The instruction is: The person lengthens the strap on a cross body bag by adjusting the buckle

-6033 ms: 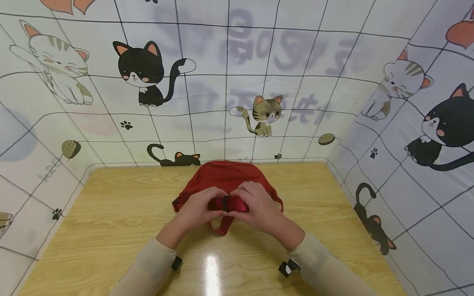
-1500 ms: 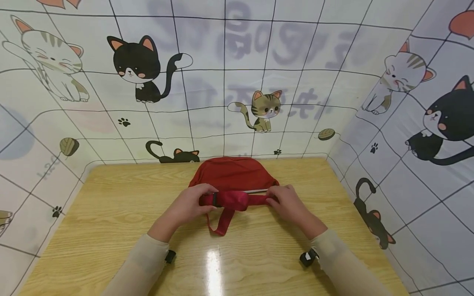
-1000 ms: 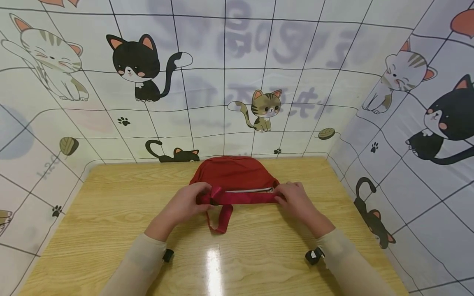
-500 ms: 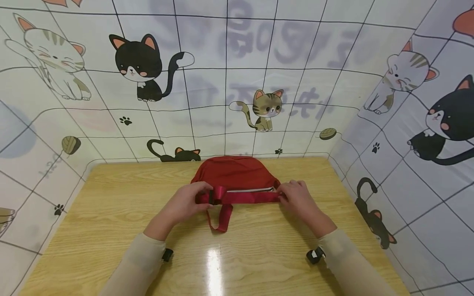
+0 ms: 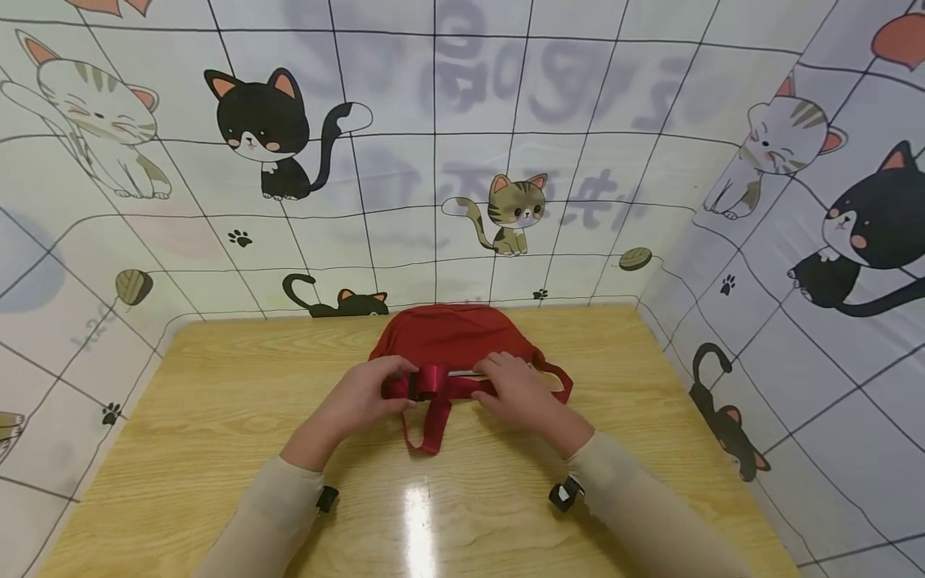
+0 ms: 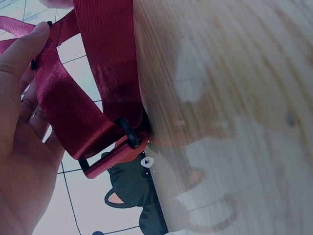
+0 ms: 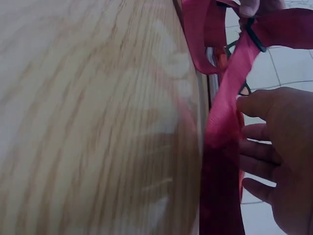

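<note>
Right now both hands work the strap (image 5: 432,384) of a red bag (image 5: 451,337) lying mid-table (image 5: 217,417), near the back wall. Left hand (image 5: 361,397) pinches strap by its black buckle (image 5: 415,385); right hand (image 5: 516,393) lies over strap w/ fingers relaxed, nearly straight.

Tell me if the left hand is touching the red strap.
Touching. The left wrist view shows the left hand with its fingers lying against the strap; the head view shows it gripping there too.
</note>
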Demonstrator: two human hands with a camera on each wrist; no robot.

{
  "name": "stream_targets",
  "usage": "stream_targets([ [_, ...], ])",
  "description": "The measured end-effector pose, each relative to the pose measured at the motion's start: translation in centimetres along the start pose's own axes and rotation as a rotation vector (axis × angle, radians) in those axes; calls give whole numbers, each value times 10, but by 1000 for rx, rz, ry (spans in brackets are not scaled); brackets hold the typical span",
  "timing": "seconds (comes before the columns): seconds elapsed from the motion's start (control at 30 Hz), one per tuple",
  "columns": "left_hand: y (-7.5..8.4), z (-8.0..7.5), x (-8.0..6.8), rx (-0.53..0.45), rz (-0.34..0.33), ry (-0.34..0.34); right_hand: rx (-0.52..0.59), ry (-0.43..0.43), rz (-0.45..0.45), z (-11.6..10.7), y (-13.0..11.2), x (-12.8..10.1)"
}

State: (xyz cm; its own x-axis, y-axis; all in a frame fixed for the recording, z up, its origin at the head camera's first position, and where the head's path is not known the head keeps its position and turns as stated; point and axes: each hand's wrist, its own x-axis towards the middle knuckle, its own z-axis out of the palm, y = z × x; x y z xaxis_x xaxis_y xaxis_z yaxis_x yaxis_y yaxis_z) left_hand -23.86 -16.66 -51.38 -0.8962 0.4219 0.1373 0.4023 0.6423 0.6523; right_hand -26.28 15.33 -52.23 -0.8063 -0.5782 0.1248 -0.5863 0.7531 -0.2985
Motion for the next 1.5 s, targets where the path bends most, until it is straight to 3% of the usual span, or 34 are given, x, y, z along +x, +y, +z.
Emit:
stream_targets([
  [0.2, -1, 2, 1, 1, -3, 1, 97, 0, 41, 19, -5, 15],
  [0.4, -2, 1, 1, 9, 23, 15, 151, 24, 61, 18, 3, 8],
  [0.73, -2, -2, 1, -17, 25, -1, 36, 3, 140, -5, 26, -20],
  [0.93, 0, -2, 1, -14, 14, -7, -48, -89, 228, -17, 32, -28],
  [1.03, 2, -2, 2, -13, 10, -7, -43, -126, 221, -19, 32, -28],
  [1.33, 3, -1, 2, -7, 4, -8, 172, -71, 35, -6, 1, -1],
  [1.5, 3, 0, 2, -12, 10, -11, 323, -85, 36, 10, -13, 16],
])
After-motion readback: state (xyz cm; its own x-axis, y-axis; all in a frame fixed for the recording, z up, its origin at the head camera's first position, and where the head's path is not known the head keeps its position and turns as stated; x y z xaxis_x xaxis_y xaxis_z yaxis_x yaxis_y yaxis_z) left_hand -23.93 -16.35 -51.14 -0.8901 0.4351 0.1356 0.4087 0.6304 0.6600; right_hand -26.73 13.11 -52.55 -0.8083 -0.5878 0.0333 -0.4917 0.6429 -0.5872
